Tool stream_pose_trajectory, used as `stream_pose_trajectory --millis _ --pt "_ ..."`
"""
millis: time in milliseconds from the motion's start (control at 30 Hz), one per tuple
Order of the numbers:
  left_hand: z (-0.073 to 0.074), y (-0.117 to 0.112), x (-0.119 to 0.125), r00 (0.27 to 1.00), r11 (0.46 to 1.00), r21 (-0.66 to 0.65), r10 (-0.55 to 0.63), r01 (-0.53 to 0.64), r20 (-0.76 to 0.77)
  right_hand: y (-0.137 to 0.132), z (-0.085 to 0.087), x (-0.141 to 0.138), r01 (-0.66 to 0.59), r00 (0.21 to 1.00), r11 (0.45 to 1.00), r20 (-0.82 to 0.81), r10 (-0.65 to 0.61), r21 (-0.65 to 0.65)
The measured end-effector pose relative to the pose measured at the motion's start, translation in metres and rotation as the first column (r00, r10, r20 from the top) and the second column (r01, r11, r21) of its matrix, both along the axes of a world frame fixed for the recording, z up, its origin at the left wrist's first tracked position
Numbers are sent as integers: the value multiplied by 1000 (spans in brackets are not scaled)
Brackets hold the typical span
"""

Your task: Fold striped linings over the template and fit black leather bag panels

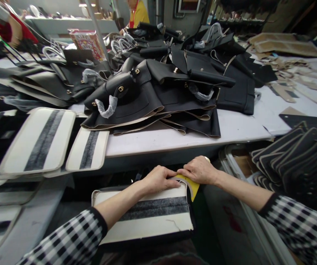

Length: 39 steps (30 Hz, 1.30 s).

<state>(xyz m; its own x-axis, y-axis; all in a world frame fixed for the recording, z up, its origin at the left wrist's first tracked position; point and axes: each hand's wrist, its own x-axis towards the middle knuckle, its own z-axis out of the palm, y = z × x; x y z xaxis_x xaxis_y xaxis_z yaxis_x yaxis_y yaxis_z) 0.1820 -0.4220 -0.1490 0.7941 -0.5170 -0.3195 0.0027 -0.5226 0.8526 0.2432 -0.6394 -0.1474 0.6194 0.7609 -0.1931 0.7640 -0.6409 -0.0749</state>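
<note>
The cream rectangular panel with a fuzzy black lengthwise stripe and a black border (161,217) lies just below the front edge of the white-topped table (236,123), face up and close to the body; it appears to rest on the lap, though the support beneath is mostly hidden; this position presumably puts its upper right corner within reach of both hands. The left hand (160,180) is closed lightly over the top edge near that corner, thumb flat on the cream face; the fingertips behind the edge cannot be seen; the grip probably steadies the panel. The right hand (199,170) is curled firmly around the yellow curved-edged piece (194,187), whose concave side faces the corner; the fingertips of the two hands meet there, likely for close control of its placement. A pale rounded tip (207,159) shows above the right knuckles; whether it belongs to the yellow piece cannot be told. A large cream striped panel (39,143) and a small cream striped panel (88,151) lie side by side at the left, stripes exposed; black leather-like bag parts (172,88) are heaped on the table, their handles wrapped in clear plastic (112,105), presumably against scuffing.
</note>
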Motion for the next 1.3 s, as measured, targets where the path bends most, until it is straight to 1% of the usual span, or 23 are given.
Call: stream_pose_trajectory --millis 200,333,467,600,767,867,967,1033,1100,1133,1167,1200,1233,1267,1300 --pt "-1 -1 -1 997 997 62 -47 43 53 2 -5 -9 55 998 998 -11 -55 -31" --pt "-4 -3 -1 989 992 110 -72 58 131 3 -8 -13 69 997 996 -22 -71 -47" --pt "-1 -4 -3 972 982 169 -113 78 205 4 -11 -16 94 995 995 -42 -96 -43" --pt "1 -7 -5 946 963 251 -168 97 276 5 -13 -21 122 991 991 -48 -125 -52" --pt "-4 -9 -8 901 921 373 -253 113 353 6 -15 -34 181 982 980 -42 -184 -78" --pt "-4 -8 -9 881 898 419 -301 134 364 7 -15 -45 232 972 968 -23 -235 -98" --pt "0 -8 -10 876 895 417 -324 160 359 10 -13 -56 279 960 953 5 -280 -116" --pt "5 -9 -9 883 895 408 -328 177 336 13 -11 -61 291 957 948 27 -290 -127" --pt "11 -6 -7 905 900 389 -320 198 280 14 -7 -63 269 963 953 42 -266 -139" --pt "14 0 -5 920 909 364 -302 200 249 14 -5 -61 243 970 959 46 -239 -143" --pt "16 9 -2 941 930 320 -258 181 221 13 -3 -59 208 978 968 47 -203 -140" --pt "18 23 0 964 960 251 -179 127 195 13 -2 -54 171 985 977 43 -167 -125" --pt "19 42 0 985 987 156 -57 31 164 13 -2 -48 152 988 984 40 -149 -96" --pt "18 65 -3 988 992 34 114 -118 104 13 -3 -42 162 986 985 32 -161 -53" --pt "16 91 -9 952 949 -87 306 -304 13 16 -5 -35 202 979 979 20 -202 -6"
